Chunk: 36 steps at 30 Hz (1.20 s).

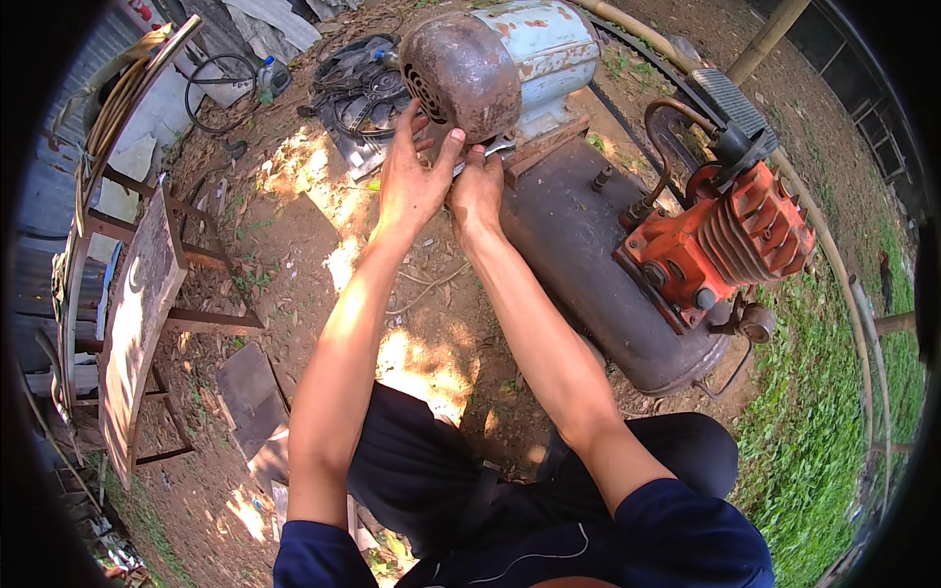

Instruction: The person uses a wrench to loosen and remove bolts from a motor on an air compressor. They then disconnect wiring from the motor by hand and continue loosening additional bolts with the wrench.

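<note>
A blue electric motor (547,54) with flaking paint and a rusty fan cover (466,78) sits on the far end of a dark compressor tank (598,245). My left hand (414,184) reaches up to the cover's vented end, its fingers apart and touching near the slots, thumb along the lower edge. Close beside it, my right hand (477,194) is closed below the cover's lower edge. A shiny wrench (500,144) sticks out of its fingers toward the motor's base; the rest of the tool is hidden by the hand.
A red finned compressor pump (720,240) stands on the tank's right, with a belt (632,127) running near it. Cables (368,108) lie in a heap left of the motor. A worn wooden board (142,314) on a metal frame stands at the left. Grass (814,421) grows at the right.
</note>
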Motion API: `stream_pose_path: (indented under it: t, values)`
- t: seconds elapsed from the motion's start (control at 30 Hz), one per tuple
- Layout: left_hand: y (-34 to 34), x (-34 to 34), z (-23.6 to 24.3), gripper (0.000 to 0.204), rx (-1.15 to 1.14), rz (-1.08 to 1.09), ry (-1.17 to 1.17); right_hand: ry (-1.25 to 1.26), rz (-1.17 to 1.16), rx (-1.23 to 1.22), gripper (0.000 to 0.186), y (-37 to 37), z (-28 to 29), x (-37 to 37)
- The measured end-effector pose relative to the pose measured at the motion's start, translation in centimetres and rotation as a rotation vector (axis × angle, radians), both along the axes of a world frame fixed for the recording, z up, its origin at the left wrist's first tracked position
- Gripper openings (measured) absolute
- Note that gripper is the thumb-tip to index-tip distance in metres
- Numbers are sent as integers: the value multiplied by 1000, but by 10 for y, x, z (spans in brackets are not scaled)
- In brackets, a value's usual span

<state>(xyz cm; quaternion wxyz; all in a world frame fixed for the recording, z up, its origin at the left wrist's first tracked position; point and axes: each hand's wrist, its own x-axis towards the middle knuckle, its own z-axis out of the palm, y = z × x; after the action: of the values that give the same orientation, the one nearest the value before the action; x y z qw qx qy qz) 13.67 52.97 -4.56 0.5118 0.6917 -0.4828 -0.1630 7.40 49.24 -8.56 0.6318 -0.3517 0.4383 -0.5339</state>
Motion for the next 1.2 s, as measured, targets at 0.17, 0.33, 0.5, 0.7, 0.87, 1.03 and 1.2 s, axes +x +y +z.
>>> stream_pose_path:
  t: [0.17, 0.33, 0.5, 0.7, 0.87, 1.03, 1.2]
  values:
    - [1, 2, -13, 75, -30, 7, 12, -108, 44, 64, 29, 5, 17, -20]
    - [-5, 4, -16, 74, -104, 40, -30, -16, 163, 80, 29, 0, 11, -39]
    - [-7, -1, -13, 73, -125, 37, -22, 61, 209, 70, 28, 6, 13, -50]
    - [-10, -1, -14, 72, -144, 38, -32, 58, 146, 134, 27, -1, 19, -48]
    - [-11, -3, -19, 80, -158, 25, -33, -388, 210, 330, 28, -4, 19, -51]
    - [-17, -4, -16, 104, -275, 23, -204, -730, 514, 531, 34, -18, 8, -84]
    - [-36, -11, -4, 133, -208, 28, -109, -729, 565, 564, 40, -19, 14, -91]
